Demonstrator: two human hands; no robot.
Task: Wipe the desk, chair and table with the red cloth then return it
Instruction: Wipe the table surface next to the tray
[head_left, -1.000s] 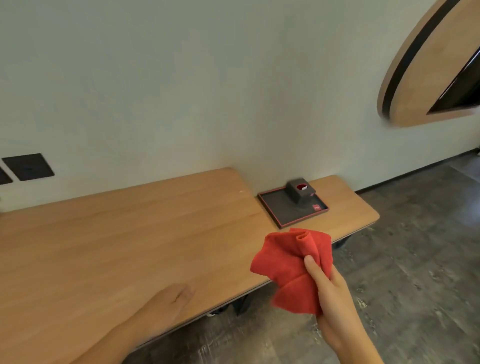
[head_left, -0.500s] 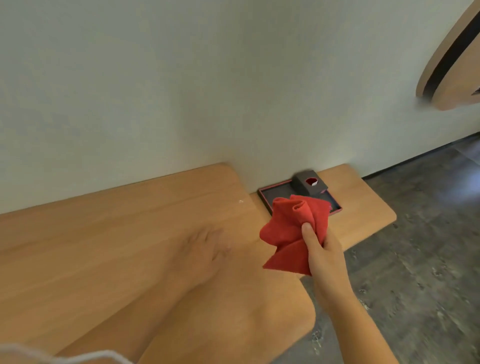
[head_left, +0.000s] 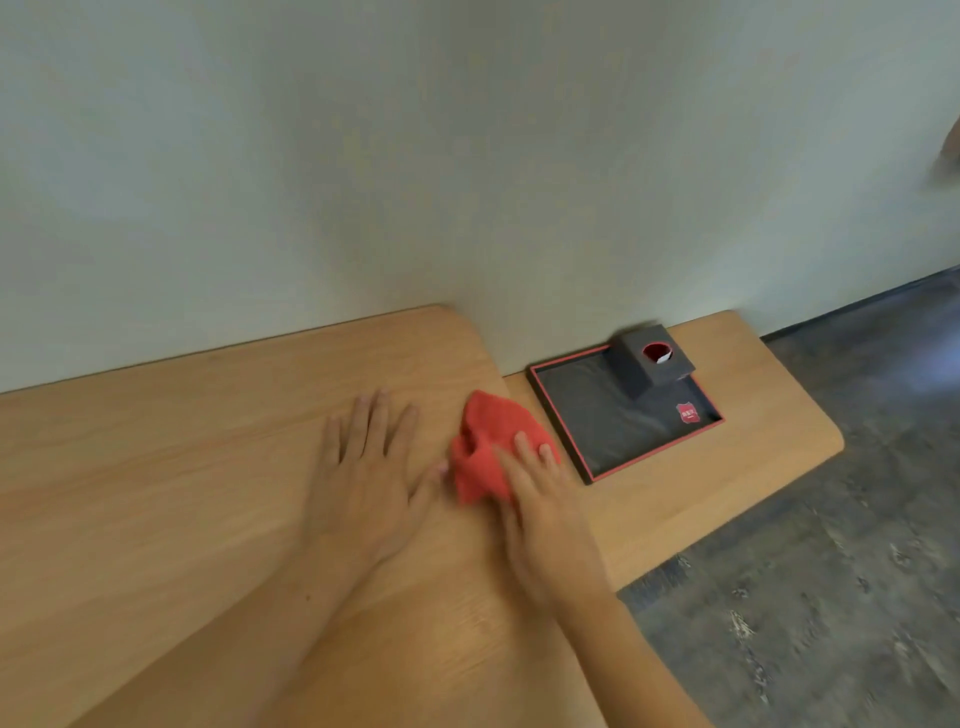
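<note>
Single head-worn wide-angle view, looking forward and steeply down from above the light wooden desk top (head_left: 156, 467). It faces the pale plain wall (head_left: 467, 156), close enough that both forearms fill the lower frame. The grey mottled floor (head_left: 831, 571) occupies the right side. No second view overlaps.

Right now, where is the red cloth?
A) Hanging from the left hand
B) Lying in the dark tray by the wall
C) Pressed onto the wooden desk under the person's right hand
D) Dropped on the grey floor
C: the right hand lies on top of the bunched red cloth on the wooden desk, while the left hand rests flat beside it and the dark tray holds no cloth.
</note>
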